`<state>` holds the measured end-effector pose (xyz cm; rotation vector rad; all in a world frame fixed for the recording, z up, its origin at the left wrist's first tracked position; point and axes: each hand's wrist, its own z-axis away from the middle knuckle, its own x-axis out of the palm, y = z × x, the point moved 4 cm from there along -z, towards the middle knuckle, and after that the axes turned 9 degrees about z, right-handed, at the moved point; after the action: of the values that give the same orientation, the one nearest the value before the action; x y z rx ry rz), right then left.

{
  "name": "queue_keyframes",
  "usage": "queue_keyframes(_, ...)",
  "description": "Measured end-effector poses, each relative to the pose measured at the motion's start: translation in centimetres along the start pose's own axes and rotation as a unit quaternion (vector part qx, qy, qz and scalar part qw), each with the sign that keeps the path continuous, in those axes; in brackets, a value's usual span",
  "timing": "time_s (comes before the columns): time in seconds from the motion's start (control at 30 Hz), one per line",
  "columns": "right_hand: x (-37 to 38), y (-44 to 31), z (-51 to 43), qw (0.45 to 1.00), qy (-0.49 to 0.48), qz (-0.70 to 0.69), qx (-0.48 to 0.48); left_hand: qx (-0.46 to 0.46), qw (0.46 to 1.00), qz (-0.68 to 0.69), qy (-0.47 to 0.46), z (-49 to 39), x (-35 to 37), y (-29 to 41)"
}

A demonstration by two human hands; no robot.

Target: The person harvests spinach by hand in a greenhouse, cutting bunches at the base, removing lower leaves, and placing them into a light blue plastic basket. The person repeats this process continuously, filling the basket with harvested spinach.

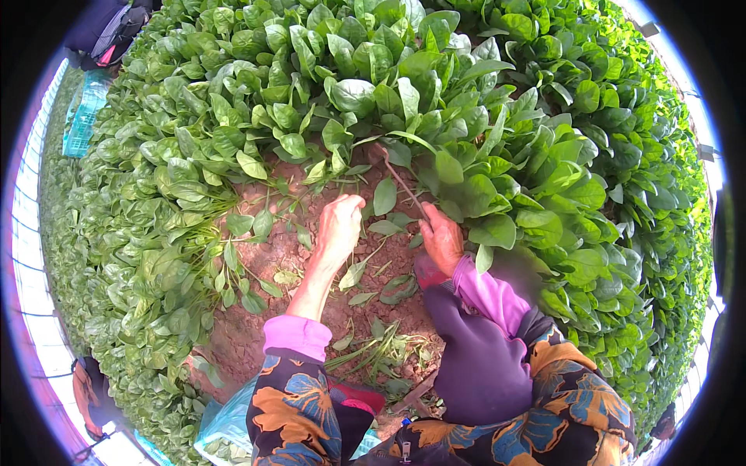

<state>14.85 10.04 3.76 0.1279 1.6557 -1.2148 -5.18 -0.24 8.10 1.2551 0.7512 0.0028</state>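
Observation:
My right hand [443,237] is closed around the shaft of a thin long-handled hand tool [402,182], whose rusty head lies at the base of the leafy plants and is partly hidden by leaves. To the left of the tool, my left hand [342,218] is held over the bare reddish soil [285,250] with its fingers curled; whether a stem is between them cannot be told. Broad-leaved green plants, likely spinach [352,96], stand densely ahead and to the right. Loose leaves [352,275] and a small heap of cut stems [379,352] lie on the soil nearer my body.
A translucent blue-green plastic bag [227,419] is beside my left leg. More plants [227,262] lean over the soil on the left. A turquoise plastic crate [81,119] and a person in dark clothes [111,29] are at the upper left.

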Motion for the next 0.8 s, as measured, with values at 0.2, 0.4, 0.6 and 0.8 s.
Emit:
queue_keyframes(0.2,2.2,1.3,-2.3,0.993,-0.016,-0.102,0.049,0.149,0.933,-0.314,-0.093,-9.0,6.6,-1.6)
queue_keyframes(0.4,4.3,0.8,-4.5,0.981,-0.070,-0.159,0.081,0.041,0.690,-0.700,-0.178,-10.9,6.2,-6.2)
queue_keyframes(0.6,7.1,0.9,-6.3,0.978,-0.047,-0.200,0.044,-0.102,0.736,-0.651,-0.156,-12.4,1.9,-9.0)
queue_keyframes(0.8,9.4,1.0,-8.3,0.991,-0.021,-0.132,0.025,-0.108,0.860,-0.491,-0.093,-11.2,0.2,-11.9)
